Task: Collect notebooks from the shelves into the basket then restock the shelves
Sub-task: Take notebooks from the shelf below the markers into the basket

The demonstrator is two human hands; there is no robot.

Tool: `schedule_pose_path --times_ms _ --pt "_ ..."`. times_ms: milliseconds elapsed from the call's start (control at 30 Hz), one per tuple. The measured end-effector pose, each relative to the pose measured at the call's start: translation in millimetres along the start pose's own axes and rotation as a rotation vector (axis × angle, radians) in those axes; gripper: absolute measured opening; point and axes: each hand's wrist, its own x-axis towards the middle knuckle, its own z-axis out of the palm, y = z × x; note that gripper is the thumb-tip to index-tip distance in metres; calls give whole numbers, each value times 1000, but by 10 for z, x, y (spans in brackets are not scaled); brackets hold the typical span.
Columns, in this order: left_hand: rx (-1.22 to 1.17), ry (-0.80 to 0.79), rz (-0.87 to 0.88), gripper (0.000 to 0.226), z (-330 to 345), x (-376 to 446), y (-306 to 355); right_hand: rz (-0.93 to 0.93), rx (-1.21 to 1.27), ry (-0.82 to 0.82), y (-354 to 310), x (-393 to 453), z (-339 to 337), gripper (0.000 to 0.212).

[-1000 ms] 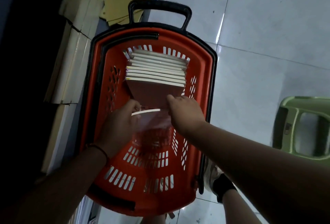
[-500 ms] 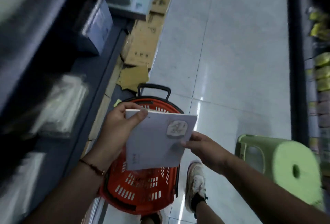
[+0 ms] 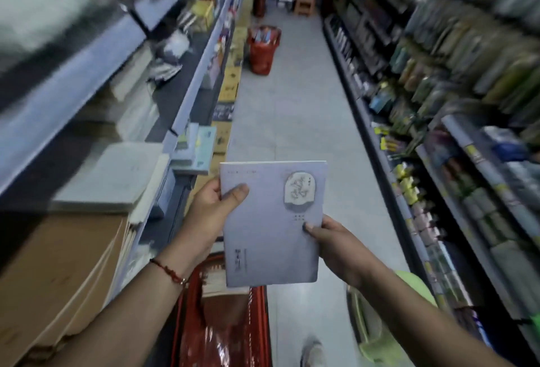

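The aisle floor (image 3: 292,121) runs away between two long shelving runs, the left shelves (image 3: 122,121) carrying flat stacks of paper goods and the right shelves (image 3: 455,121) packed with small hanging stock, much of it blurred. On the nearest left level lies a pale stack of notebooks (image 3: 111,176), a likely slot for restocking, since the cover colour looks close to the one in hand.

Below the arms sits the red basket (image 3: 193,308), with brown-covered books visible inside; it stands close against the left shelving, so each item can be lifted straight up and across. A green stool (image 3: 415,287) shows behind the right forearm, and a second red basket (image 3: 263,50) stands far down the aisle.

The notebook (image 3: 271,226) is held upright above the basket, cover facing the person, probably to read it before choosing a shelf. The left hand (image 3: 210,214) grips its left edge, thumb on the cover and fingers behind. The right hand (image 3: 336,246) pinches the right edge lower down, steadying it. A red cord bracelet (image 3: 169,273) circles the left wrist.
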Motion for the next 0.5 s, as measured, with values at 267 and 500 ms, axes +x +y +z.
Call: schedule_pose_path --times_ms 267,500 --pt "98 -122 90 20 447 -372 607 -189 64 71 -1082 -638 -77 29" --pt "79 -32 163 17 1103 -370 1064 -245 72 80 -1558 -985 -452 27"
